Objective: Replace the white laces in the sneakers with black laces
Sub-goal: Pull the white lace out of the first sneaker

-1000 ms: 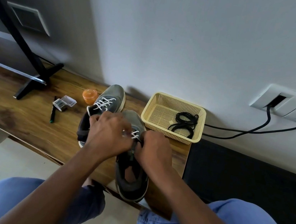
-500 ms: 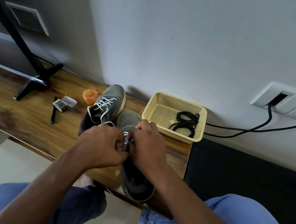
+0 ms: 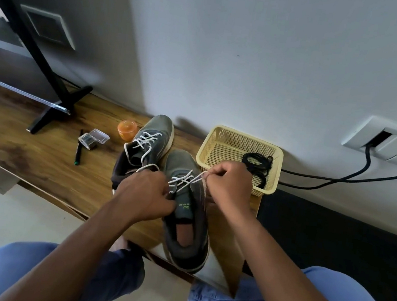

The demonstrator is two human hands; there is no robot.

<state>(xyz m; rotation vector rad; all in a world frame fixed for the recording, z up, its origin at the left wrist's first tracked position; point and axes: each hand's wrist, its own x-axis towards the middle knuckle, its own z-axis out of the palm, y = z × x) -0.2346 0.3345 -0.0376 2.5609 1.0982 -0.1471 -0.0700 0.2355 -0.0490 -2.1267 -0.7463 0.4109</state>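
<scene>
A home: wooden TV console (image 3: 39, 162), wall sockets (image 3: 390, 142).

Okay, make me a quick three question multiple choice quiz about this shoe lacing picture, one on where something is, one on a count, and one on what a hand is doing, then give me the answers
1. Where are the black laces?
A. In the yellow basket
B. On the floor
C. Threaded through the far sneaker

2. How many sneakers are on the wooden shelf?
A. One
B. Two
C. Three

3. What is the right hand doing?
A. Resting flat on the shelf
B. Holding a pen
C. Pinching a white lace pulled out from the near sneaker

Answers:
1 A: the black laces lie coiled inside the yellow basket.
2 B: a near sneaker and a far sneaker stand on the wooden shelf.
3 C: the right hand pinches the white lace taut; the left hand grips the near sneaker's side.
</scene>
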